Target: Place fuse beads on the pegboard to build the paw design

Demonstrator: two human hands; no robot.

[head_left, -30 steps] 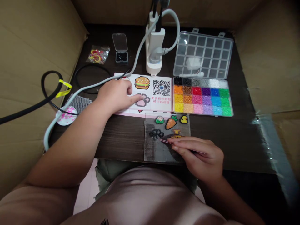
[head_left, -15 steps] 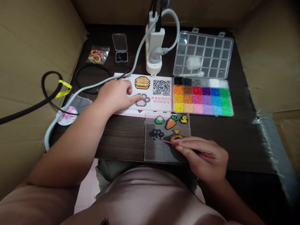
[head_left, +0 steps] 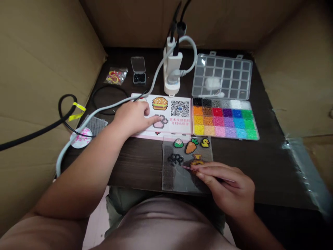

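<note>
My right hand point(head_left: 231, 185) pinches a pair of pink tweezers point(head_left: 189, 168) between thumb and fingers, their tips over the clear pegboard point(head_left: 173, 180), just beside the black bead outline point(head_left: 176, 159). I cannot tell whether a bead sits in the tips. Along the far part of the pegboard are a green-and-pink bead figure point(head_left: 178, 143), a bead carrot point(head_left: 191, 147) and a yellow bead duck point(head_left: 205, 142); an orange-and-yellow bead figure point(head_left: 197, 159) lies partly behind my right fingers.

My left hand point(head_left: 134, 116) lies on the pattern sheet point(head_left: 166, 128), thumb reaching out to the printed pink paw, the fingers curled. Right of the sheet is the open bead case point(head_left: 223, 119), its compartments filled by colour.
</note>
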